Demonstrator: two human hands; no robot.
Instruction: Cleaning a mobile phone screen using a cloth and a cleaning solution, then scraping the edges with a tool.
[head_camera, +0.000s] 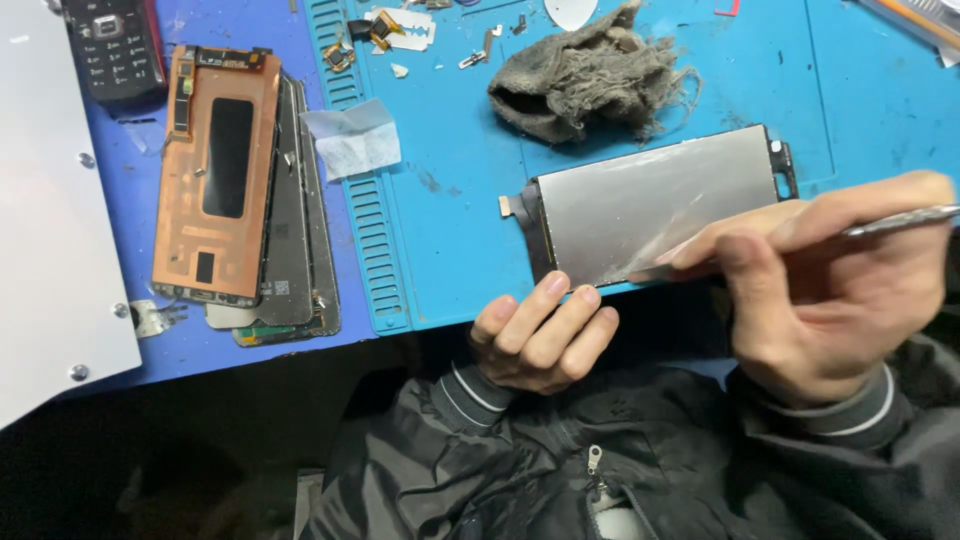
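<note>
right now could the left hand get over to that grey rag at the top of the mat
Probably yes. The left hand rests at the near edge of the blue mat, fingers on the silver screen panel, holding nothing. The grey rag lies just beyond the panel, with only low, flat things between.

The left hand (540, 340) steadies the near edge of a flat rectangular silver display panel (650, 205); the right hand (830, 290) pinches a thin metal tool (900, 220) above its right corner.

Blue work mat (450, 230), dim bench
</note>
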